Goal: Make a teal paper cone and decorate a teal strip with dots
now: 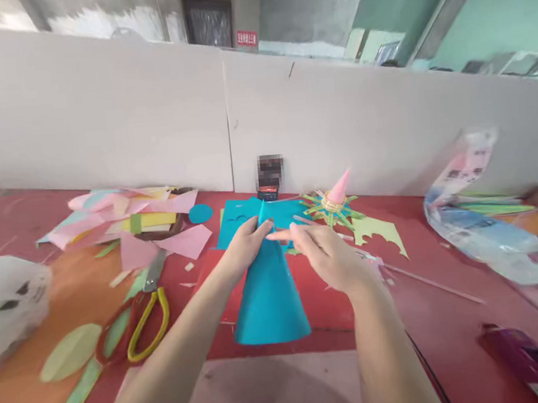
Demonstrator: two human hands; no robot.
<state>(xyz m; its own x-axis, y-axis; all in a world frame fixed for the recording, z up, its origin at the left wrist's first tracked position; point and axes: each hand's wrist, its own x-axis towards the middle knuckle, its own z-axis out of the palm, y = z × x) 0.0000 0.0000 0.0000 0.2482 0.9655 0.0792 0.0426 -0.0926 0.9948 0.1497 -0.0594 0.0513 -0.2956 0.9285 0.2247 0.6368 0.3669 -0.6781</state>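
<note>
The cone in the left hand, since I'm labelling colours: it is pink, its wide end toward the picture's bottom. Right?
Not pink: the head view shows the cone in the left hand is blue, its wide end toward the picture's bottom.

The one view comes from a camera worn on the person's head, looking forward and down across the red tabletop. It sits above and behind the forearms, which enter at the bottom edge and reach away from the lens. The left fingers and right fingers fall close to the middle, at the near range of bent arms. The lens faces a white partition beyond the tabletop and sees over it to a doorway farther off. Its coverage is wide, from scissors at left to a plastic bag at right.
</note>
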